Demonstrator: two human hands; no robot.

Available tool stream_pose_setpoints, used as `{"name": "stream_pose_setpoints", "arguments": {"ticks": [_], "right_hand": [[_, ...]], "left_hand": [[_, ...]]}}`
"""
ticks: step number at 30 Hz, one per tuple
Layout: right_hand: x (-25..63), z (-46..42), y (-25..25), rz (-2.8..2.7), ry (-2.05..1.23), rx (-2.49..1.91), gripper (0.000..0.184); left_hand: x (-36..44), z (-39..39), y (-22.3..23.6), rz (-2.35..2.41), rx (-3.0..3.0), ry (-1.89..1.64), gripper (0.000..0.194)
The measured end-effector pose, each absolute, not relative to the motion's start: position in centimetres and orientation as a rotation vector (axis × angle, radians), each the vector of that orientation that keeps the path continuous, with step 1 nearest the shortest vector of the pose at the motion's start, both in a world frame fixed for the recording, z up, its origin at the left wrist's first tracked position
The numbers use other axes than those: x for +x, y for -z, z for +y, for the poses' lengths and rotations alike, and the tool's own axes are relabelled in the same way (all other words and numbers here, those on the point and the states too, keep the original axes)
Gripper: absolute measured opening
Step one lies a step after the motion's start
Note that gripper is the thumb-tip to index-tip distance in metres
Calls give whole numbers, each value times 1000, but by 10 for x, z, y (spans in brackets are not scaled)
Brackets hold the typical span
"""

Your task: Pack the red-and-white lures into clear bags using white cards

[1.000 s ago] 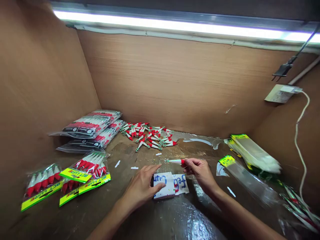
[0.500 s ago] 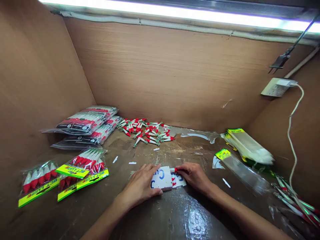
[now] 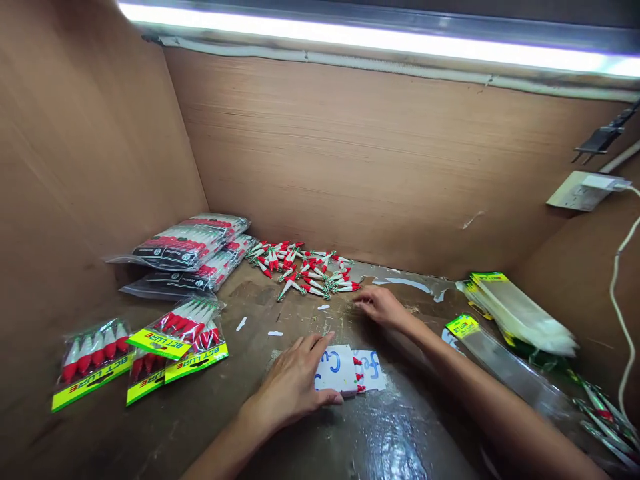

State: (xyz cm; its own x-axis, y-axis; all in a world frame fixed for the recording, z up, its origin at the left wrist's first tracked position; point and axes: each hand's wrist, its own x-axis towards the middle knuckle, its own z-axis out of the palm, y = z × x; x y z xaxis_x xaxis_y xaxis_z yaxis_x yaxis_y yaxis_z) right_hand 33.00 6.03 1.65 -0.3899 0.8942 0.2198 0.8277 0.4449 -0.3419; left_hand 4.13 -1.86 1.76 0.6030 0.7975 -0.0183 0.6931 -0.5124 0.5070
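My left hand (image 3: pixel 293 383) is wrapped over the left end of a white card sleeve (image 3: pixel 343 367) with blue handwriting, its thumb along the near side. From the sleeve's right end sticks out a white card (image 3: pixel 373 370) with blue letters, and several red lure tips (image 3: pixel 359 375) show there. My right hand (image 3: pixel 383 307) hovers beyond the sleeve, its fingers slightly apart and nothing visible in them. Just ahead of its fingertips is the right edge of a loose pile of red-and-white fishing lures (image 3: pixel 313 273) with green ends.
Filled lure packs (image 3: pixel 175 343) with yellow headers lie at the left, before stacked clear bags of lures (image 3: pixel 190 250). An empty plastic sleeve (image 3: pixel 505 353) and a pile of similar sleeves (image 3: pixel 523 313) are at the right. More lures (image 3: pixel 607 420) lie near a white cable (image 3: pixel 620 293).
My right hand has let go of the lure at the card sleeve's right end and moved away toward the loose pile. My left hand stays on the sleeve. The view has shifted slightly.
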Motion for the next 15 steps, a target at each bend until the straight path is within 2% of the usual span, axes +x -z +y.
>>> {"name": "stream_pose_setpoints", "arguments": {"ticks": [3,7,15], "right_hand": [[328,99,-16,-2317,-89,-1568,19],[329,129,-10,-2286,-62,-1628,24],[340,156,-6,-2369,-302,-1548,20]], "left_hand": [[41,-19,-21,1178,2346,-337,90],[40,-17,-22,1183,2334,-360,90],[39,-18,-23,1189,2352,-366,84]]}}
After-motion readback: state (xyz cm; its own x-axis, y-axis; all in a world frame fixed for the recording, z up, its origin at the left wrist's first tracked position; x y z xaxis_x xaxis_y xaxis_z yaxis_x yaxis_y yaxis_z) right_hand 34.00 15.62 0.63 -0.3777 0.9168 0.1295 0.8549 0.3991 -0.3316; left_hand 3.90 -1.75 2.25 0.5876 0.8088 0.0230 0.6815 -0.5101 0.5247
